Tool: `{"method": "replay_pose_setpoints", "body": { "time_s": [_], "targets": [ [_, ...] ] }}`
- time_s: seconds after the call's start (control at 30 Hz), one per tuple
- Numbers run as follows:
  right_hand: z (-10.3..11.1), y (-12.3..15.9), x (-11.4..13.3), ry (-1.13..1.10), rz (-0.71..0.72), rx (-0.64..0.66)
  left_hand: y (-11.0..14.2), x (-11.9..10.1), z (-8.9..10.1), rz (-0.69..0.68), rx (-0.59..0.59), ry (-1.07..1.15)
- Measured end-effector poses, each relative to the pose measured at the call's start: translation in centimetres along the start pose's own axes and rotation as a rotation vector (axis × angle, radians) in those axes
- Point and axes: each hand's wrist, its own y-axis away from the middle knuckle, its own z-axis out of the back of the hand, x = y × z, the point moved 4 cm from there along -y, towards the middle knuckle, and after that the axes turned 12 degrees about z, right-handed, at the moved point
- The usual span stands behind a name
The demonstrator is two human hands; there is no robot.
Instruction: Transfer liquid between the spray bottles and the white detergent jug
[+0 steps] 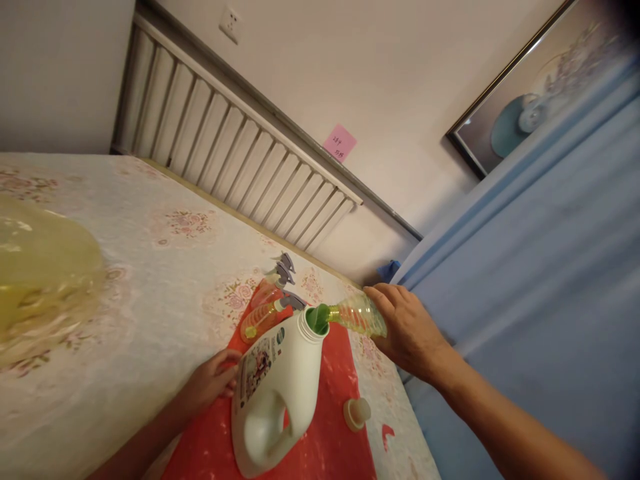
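Observation:
A large white plastic jug with a printed label stands at the front, its neck uncapped. Inside the neck sits a green funnel. My right hand is wrapped round the base end of a clear ribbed bottle, tipped nearly flat with its mouth at the funnel. Against the label side of the jug rests my left hand, fingers slightly curled; part of them is hidden by the jug. Beyond it lies a clear spray bottle with a grey trigger head.
Under the jug is a red plastic sheet, with a whitish cap on it. More grey trigger sprayers lie farther back. A bulging clear bag of yellowish liquid is on the flowered tablecloth at left. A blue curtain hangs at right.

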Motion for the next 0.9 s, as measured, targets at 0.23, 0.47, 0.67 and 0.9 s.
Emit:
{"method": "replay_pose_setpoints", "body": {
  "time_s": [0.23,0.47,0.67,0.9],
  "targets": [
    [0.3,-0.4,0.1,0.089,0.032,0.028,0.2,-0.2,-0.1,-0.002,0.002,-0.002],
    [0.5,-0.8,0.4,0.171,0.069,0.043,0.2,-0.3,-0.1,0.004,-0.003,-0.007],
    [0.7,-1.2,0.5,0.216,0.091,0.053,0.4,-0.5,-0.2,-0.003,0.002,0.012],
    [0.9,-1.1,0.6,0.225,0.101,0.048,0.3,-0.4,-0.2,0.001,-0.003,0.009]
  ]
}}
